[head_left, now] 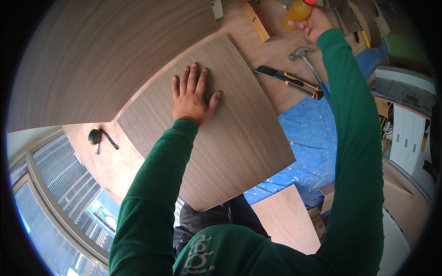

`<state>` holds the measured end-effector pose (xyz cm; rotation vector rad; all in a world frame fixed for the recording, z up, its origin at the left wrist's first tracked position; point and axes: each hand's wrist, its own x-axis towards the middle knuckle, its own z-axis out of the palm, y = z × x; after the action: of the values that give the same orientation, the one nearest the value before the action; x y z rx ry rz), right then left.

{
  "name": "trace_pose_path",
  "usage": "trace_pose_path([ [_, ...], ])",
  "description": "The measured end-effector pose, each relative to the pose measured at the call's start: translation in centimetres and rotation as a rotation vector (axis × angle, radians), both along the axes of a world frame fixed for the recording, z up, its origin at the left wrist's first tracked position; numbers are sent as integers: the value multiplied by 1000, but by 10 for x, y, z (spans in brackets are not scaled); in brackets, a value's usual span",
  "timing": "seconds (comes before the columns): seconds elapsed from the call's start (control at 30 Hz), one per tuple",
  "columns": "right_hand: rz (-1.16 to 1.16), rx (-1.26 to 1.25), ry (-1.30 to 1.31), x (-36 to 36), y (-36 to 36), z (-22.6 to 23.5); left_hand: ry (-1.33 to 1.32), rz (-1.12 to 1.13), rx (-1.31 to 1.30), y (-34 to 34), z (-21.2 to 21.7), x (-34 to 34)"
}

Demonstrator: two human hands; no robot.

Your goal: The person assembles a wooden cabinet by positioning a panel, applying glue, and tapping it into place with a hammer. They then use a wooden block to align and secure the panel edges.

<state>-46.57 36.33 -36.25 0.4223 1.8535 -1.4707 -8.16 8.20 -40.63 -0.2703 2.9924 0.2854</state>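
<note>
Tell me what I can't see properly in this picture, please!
All in the head view:
- End of the hammer's handle: hidden behind the right green sleeve.
- Top of the orange bottle in the right hand: cut off by the upper edge.
- Palm of the left hand: face down on the brown board.
- Far side of the large panel: cut off by the upper edge.

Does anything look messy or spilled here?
I see no spill. The blue sheet looks messy: it's wrinkled and dotted with pale specks. The wood-grain board under the left hand looks odd, because a corner juts past the edge of the worktop.
</note>
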Motion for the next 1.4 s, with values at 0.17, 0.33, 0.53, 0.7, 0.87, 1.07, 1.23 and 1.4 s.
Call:
trace_pose_path([
  [0.17,-29,10,7,17,0,8,-3,0,-9,1,1,2],
  [0.33,-97,-80,48,37,4,19,-11,-12,-38,2,2,-1],
  [0.53,-140,-109,88,52,0,17,11,-14,-42,3,4,-2],
  [0.7,-238,11,251,79,25,12,23,-23,-44,3,2,0],
  [0.87,242,245,441,142,62,-6,38,-29,-44,1,1,2],
  [1.07,305,568,828,179,102,-32,51,-22,-62,2,-3,1],
  [1.23,505,820,1019,165,107,-57,72,-33,-84,2,-6,2],
  [1.4,452,927,1113,157,104,-54,100,-35,-82,1,-8,2],
])
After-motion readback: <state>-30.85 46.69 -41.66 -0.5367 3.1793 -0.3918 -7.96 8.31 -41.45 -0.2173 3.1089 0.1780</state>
